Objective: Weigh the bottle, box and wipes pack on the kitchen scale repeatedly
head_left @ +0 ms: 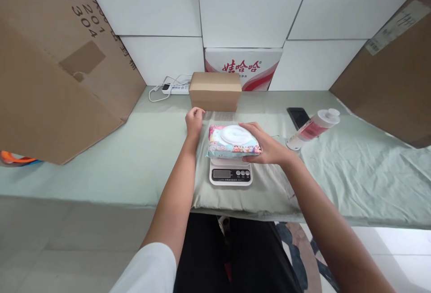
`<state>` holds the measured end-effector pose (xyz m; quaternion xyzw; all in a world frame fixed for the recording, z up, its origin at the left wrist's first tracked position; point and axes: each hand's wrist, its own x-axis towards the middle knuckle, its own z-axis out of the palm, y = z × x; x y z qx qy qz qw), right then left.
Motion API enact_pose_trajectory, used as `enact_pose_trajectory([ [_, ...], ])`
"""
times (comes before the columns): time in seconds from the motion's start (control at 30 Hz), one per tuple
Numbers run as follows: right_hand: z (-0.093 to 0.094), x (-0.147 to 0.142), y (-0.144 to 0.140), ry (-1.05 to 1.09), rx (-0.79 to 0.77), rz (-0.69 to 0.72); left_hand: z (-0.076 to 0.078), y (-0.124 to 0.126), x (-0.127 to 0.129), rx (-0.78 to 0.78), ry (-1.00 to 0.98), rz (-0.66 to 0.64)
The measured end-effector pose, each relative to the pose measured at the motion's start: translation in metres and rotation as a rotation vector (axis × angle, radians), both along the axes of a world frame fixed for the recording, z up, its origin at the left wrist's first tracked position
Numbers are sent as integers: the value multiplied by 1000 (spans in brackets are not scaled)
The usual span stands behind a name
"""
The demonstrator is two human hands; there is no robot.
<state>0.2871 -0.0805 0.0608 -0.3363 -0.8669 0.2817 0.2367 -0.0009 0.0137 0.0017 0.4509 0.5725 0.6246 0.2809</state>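
Right now my right hand (267,145) grips the right end of a pack of wipes (232,142), thumb on the near side and fingers over the far one. The pack sits over the platform of a white scale (230,177), near the worktop's (128,163) front edge; I cannot tell whether its weight rests there. My left hand (194,121) is loosely curled on the cloth just before a plain brown box (215,91); whether it has hold of anything is hidden.

I take the step in hand to be positioning the pack on the scale, and the next move seems to call for keeping it level and centred while loosening the grip. Cartoon figures decorate the pack; its print, like the scale's button labels, is too small for me to read.

Further right lie a phone (298,115) and a tilted bottle (311,129). By the far edge a white carton (254,68) reads 娃哈哈; a big carton (77,82) at the left end shows "201" and "304".
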Motion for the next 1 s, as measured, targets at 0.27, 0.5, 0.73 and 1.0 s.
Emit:
enact_pose_trajectory([
  [0.27,-26,-9,-6,279,-20,-191,-2,0,-1,22,19,-1],
  [0.5,-5,-23,-19,394,-332,-488,-2,2,-2,30,40,19],
  [0.73,2,-10,-23,617,-617,-591,-1,3,-2,-1,6,25],
  [1.0,-13,-5,-30,846,-680,-537,1,2,-1,1,20,23],
])
